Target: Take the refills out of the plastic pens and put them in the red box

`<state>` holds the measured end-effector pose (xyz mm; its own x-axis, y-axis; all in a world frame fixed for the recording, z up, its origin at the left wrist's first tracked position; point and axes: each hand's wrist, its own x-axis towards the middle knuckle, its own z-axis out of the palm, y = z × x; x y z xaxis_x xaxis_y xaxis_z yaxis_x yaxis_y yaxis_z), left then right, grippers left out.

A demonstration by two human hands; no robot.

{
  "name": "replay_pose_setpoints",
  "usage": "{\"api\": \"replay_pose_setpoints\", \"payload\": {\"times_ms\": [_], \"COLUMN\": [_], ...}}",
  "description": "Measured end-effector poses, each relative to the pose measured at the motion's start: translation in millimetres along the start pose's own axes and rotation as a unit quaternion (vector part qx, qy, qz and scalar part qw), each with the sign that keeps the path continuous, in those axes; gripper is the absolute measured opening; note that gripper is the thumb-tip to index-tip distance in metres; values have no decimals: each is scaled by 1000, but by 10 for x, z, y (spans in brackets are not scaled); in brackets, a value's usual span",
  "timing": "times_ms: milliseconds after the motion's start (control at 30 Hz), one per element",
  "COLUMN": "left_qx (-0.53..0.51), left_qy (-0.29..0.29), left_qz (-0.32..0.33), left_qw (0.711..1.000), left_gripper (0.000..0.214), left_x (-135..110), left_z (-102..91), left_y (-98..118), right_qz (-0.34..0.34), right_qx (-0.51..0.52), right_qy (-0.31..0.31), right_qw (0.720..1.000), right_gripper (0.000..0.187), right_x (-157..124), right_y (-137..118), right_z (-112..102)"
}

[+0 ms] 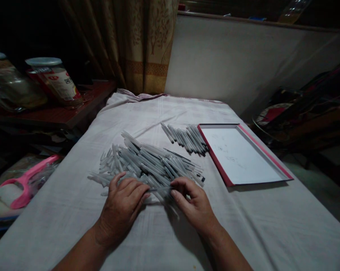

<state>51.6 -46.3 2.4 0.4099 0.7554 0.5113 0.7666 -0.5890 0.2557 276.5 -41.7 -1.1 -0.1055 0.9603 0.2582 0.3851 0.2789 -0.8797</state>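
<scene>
A big loose heap of grey-white pens lies on a white cloth-covered table. My left hand and my right hand rest at the heap's near edge, fingers curled. Between their fingertips they pinch one thin pen, held level just above the cloth. A smaller, tidier row of pens lies farther back, beside a shallow red-rimmed box lid with a white inside.
On a dark wooden shelf to the left stand two lidded jars. A pink plastic tool lies on a bag at the lower left. A patterned curtain hangs behind. Dark clutter fills the right side.
</scene>
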Motion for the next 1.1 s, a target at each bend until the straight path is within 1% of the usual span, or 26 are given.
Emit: {"api": "replay_pose_setpoints", "payload": {"times_ms": [133, 200, 400, 467, 533, 567, 633, 667, 733, 800, 867, 900, 933, 967, 1000, 1033, 1067, 1100], "left_qx": [3, 4, -16, -24, -30, -33, -36, -39, -49, -70, -110, -144, -191, -246, -306, -363, -408, -438], "left_qy": [-1, -6, -45, -56, -66, -64, -45, -30, 0, 29, 47, 54, 62, 72, 87, 104, 117, 125], "left_qz": [-2, 2, 21, 25, 30, 32, 31, 26, 9, -15, -63, -104, -156, -216, -278, -334, -378, -408], "left_qw": [1000, 1000, 999, 998, 997, 997, 998, 998, 999, 997, 991, 983, 967, 942, 906, 864, 823, 791], "left_gripper": [19, 20, 22, 22, 21, 20, 17, 15, 13, 12, 12, 12, 14, 18, 23, 30, 38, 45], "left_x": [8, 11, 11, -2, -21, -29, -41, -45, -51, -58, -63, -61, -55, -44, -27, -7, 16, 39], "left_z": [10, 25, 16, -15, -47, -60, -71, -69, -49, -24, -10, -11, -17, -27, -38, -50, -62, -71], "left_y": [4, 0, -55, -103, -163, -193, -239, -254, -268, -267, -254, -243, -229, -213, -196, -179, -164, -150], "right_qz": [10, -14, -127, -149, -149, -139, -92, -57, 19, 77, 98, 97, 92, 85, 76, 67, 58, 47], "right_qx": [3, -4, -11, -5, 0, -2, -19, -35, -78, -134, -189, -211, -227, -240, -248, -251, -249, -242], "right_qy": [5, 16, 38, 42, 63, 77, 110, 128, 157, 163, 141, 129, 121, 118, 118, 122, 129, 138], "right_qw": [1000, 1000, 991, 988, 987, 987, 989, 989, 984, 974, 967, 964, 962, 960, 959, 958, 958, 959], "right_gripper": [13, 12, 13, 15, 16, 15, 9, 8, 15, 23, 26, 26, 25, 25, 25, 25, 25, 25], "right_x": [0, 4, 21, 28, 36, 41, 54, 62, 77, 89, 95, 95, 94, 92, 90, 89, 89, 89], "right_y": [13, 6, -54, -61, -45, -25, 40, 83, 178, 270, 345, 375, 398, 415, 424, 426, 420, 403], "right_z": [-4, -17, -64, -94, -147, -183, -269, -316, -405, -473, -510, -516, -516, -514, -509, -505, -499, -489]}}
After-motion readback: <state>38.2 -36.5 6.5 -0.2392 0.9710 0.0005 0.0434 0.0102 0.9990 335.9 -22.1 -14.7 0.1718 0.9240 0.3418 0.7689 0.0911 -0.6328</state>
